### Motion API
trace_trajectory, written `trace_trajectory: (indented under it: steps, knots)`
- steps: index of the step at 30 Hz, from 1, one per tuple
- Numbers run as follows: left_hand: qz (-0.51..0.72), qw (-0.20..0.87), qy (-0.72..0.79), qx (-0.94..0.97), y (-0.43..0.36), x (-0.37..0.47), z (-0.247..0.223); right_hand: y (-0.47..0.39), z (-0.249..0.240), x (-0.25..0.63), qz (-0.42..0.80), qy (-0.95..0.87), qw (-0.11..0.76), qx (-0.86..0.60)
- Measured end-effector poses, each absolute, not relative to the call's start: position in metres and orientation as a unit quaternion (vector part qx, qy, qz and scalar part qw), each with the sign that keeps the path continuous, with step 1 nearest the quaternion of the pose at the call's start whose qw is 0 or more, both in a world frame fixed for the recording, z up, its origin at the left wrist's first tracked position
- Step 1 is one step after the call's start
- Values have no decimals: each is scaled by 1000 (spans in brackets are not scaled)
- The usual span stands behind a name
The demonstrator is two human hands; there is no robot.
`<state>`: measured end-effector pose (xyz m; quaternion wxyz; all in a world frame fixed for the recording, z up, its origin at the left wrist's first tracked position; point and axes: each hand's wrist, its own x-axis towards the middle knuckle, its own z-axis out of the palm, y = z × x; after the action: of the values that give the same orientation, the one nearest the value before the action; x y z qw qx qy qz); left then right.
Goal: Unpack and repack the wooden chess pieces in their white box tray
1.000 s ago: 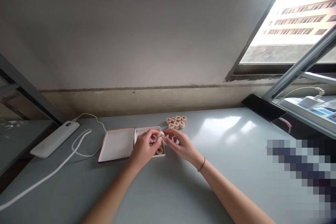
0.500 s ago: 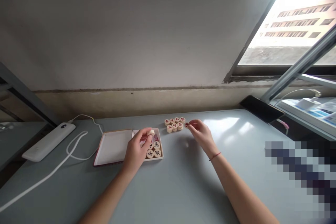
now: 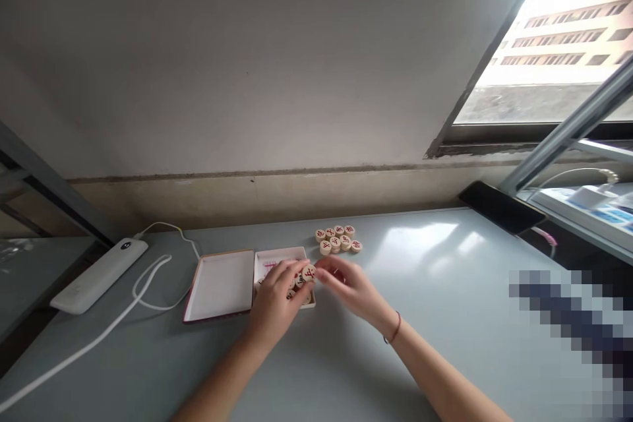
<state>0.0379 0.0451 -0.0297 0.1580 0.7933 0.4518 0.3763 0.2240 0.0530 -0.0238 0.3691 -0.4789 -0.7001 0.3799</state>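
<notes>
Over the white box (image 3: 281,253), my left hand (image 3: 277,297) is closed around a few round wooden pieces. One of them, with a red character (image 3: 309,273), faces up between its fingertips. My right hand (image 3: 351,287) is at the right side of that piece, fingers bent with the tips close together; whether they pinch it is unclear. Other pieces lie in the box, partly hidden by my left hand. Behind the hands, several pieces with red characters (image 3: 335,242) stand grouped on the table, some stacked.
The box's open lid (image 3: 221,285) lies to the left. Further left are a white power strip (image 3: 101,275) and white cables (image 3: 93,343). A black phone-like object (image 3: 502,208) leans at the back right, near a metal post (image 3: 558,132).
My right hand has moved left from the grouped pieces to my left hand, leaving a piece at the group's right end. My left hand has lowered and now holds a red-marked piece.
</notes>
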Motion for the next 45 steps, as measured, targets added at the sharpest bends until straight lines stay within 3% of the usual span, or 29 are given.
trace_trajectory:
  steps: [5, 10, 16, 32, 45]
  knots:
    - [368, 103, 427, 820, 46, 33, -30, 49, -25, 209, 453, -662, 385, -456]
    - [368, 68, 425, 824, 48, 30, -29, 74, -32, 250, 285, -609, 430, -603]
    - [368, 79, 435, 818, 47, 31, -28, 95, -50, 294, 173, -569, 313, -741]
    - [328, 39, 436, 837, 56, 26, -33, 93, -59, 293, 77, -663, 213, -713]
    - [304, 6, 430, 850, 54, 24, -33, 94, -62, 295, 106, -636, 238, -726]
